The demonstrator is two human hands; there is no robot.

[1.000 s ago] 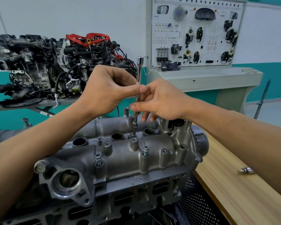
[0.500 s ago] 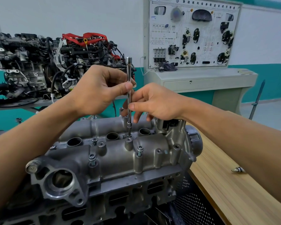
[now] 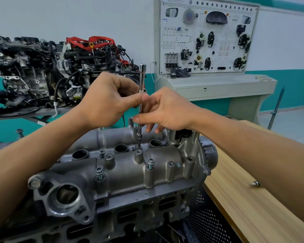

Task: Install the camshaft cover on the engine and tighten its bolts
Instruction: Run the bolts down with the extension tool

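White-over-teal wall (image 3: 77, 18) running behind. Wiring display board (image 3: 209, 35) standing at 1 o'clock on grey cabinet (image 3: 218, 86); spare engine (image 3: 33, 72) sitting at 10 o'clock; wooden bench (image 3: 244, 207) stretching at 4 o'clock.

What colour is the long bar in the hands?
Shiny silver bar; head view shows it best.

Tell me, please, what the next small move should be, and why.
Probably twirl the extension bar to run its bolt down: the left hand and right hand pinch it upright, socket seated on the camshaft cover, and nearby bolts stand proud.
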